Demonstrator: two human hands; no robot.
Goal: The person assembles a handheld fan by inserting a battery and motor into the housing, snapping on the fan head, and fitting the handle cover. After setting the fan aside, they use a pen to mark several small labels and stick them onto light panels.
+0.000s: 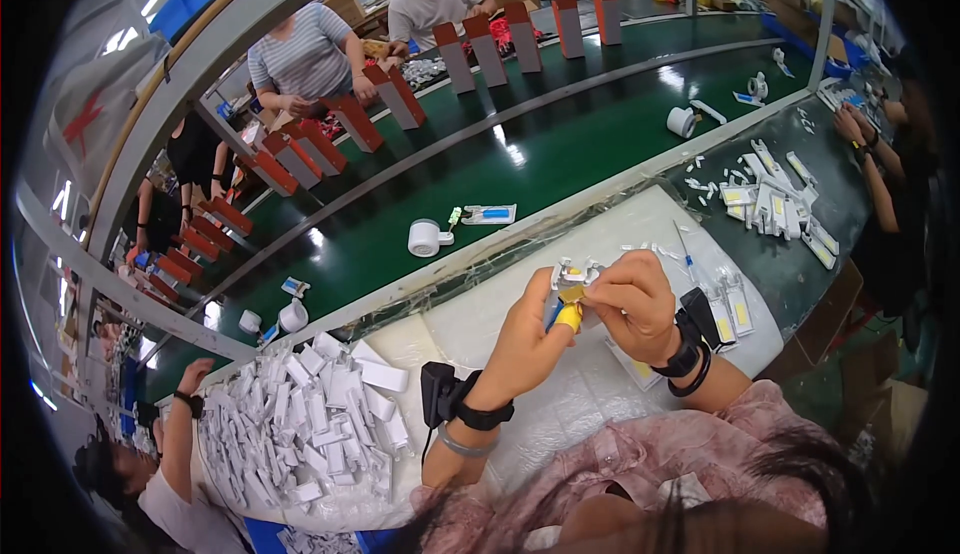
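Both my hands meet over the white padded work mat [560, 404]. My left hand [527, 339] grips a small tool with a blue and yellow handle [563, 314]. My right hand [632, 302] pinches a small white plastic part with a yellow patch [572, 279] right at the tool's tip. Each wrist carries a black strapped device. A few similar white parts [728, 306] lie on the mat just right of my right wrist.
A heap of white parts [310, 404] covers the bench to my left, where another person's arm [180, 434] reaches. More white parts [775, 199] lie at the right near another person's hands [850, 126]. A tape roll [424, 238] sits on the green belt; red-grey boxes [470, 54] line its far side.
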